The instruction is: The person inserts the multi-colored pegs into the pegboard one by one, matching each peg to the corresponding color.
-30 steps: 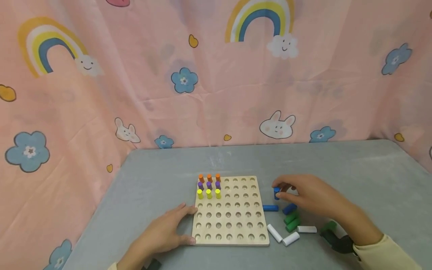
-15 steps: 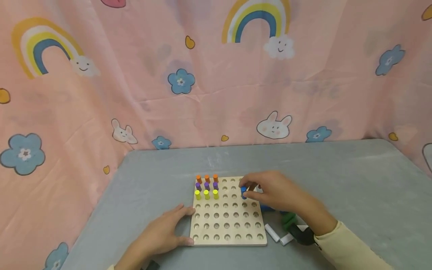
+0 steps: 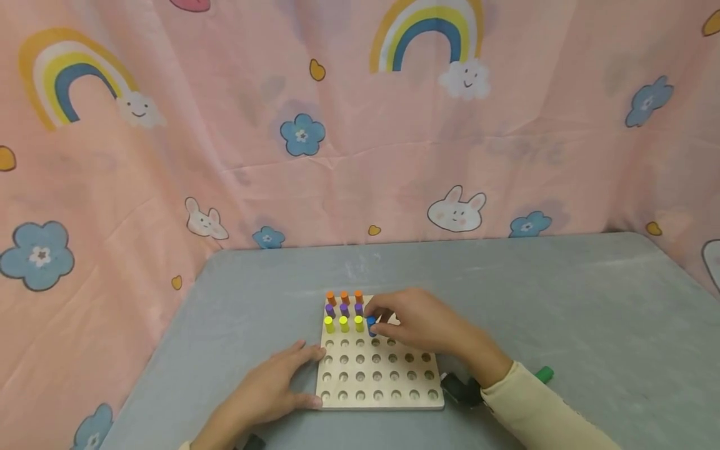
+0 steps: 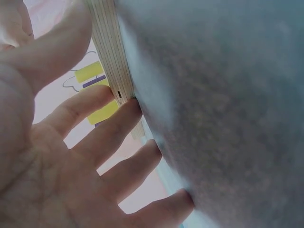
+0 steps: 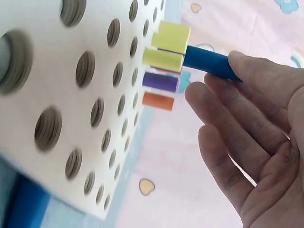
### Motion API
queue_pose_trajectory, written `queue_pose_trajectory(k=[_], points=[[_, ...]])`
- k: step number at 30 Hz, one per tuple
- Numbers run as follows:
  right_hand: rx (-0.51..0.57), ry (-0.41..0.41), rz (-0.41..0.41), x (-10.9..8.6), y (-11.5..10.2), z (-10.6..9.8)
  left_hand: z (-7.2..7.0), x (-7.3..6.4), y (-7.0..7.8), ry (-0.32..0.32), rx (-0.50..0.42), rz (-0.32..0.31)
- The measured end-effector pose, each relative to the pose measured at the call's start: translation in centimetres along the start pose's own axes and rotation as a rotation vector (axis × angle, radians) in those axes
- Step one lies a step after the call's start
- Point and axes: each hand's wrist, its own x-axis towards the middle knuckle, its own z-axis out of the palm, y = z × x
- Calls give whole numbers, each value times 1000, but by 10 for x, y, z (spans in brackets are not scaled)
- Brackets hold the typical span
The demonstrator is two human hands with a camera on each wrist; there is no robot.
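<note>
A wooden peg board (image 3: 368, 367) with rows of round holes lies on the table. Orange pegs (image 3: 345, 298), purple pegs (image 3: 344, 310) and yellow pegs (image 3: 344, 324) stand upright at its far left, one row per colour. My right hand (image 3: 422, 322) pinches a blue peg (image 5: 209, 61) between thumb and fingers, just right of the yellow row. In the right wrist view the blue peg's lower end is out beyond the yellow tops, off the board's surface. My left hand (image 3: 270, 387) rests at the board's left side, thumb and fingertips spread against its edge.
A green peg (image 3: 544, 374) lies on the grey table (image 3: 253, 300) beyond the right sleeve. Another blue peg (image 5: 28, 204) lies beside the board; the right forearm hides that area in the head view. A pink patterned cloth (image 3: 360, 181) hangs behind the table.
My right hand has carried the blue peg leftward from the table right of the board to beside the yellow row. My left hand has stayed at the board's edge.
</note>
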Motion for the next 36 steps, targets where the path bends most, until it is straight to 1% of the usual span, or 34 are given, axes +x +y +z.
queue_pose_trajectory(k=[6, 13, 16, 18, 22, 27, 29, 32, 36], points=[[2, -2, -44, 13, -9, 7, -1, 0, 1, 14, -5, -14], [26, -36, -41, 27, -18, 19, -1, -1, 3, 36, -8, -2], [22, -39, -51, 32, -23, 24, -1, -1, 3, 34, -16, 1], [23, -51, -33, 35, -25, 28, -1, -1, 2, 28, -26, 7], [14, -59, -5, 39, -27, 35, 1, -2, 1, 25, -39, 43], [14, -37, -36, 42, -27, 42, 3, -2, 1, 50, -37, 95], [20, -29, -54, 44, -28, 44, 3, -3, 1, 58, -37, 101], [4, -24, -58, 47, -31, 46, 2, -4, 2, 67, -38, 106], [-42, -14, -40, 50, -35, 47, 2, -4, 1, 67, -43, 103]])
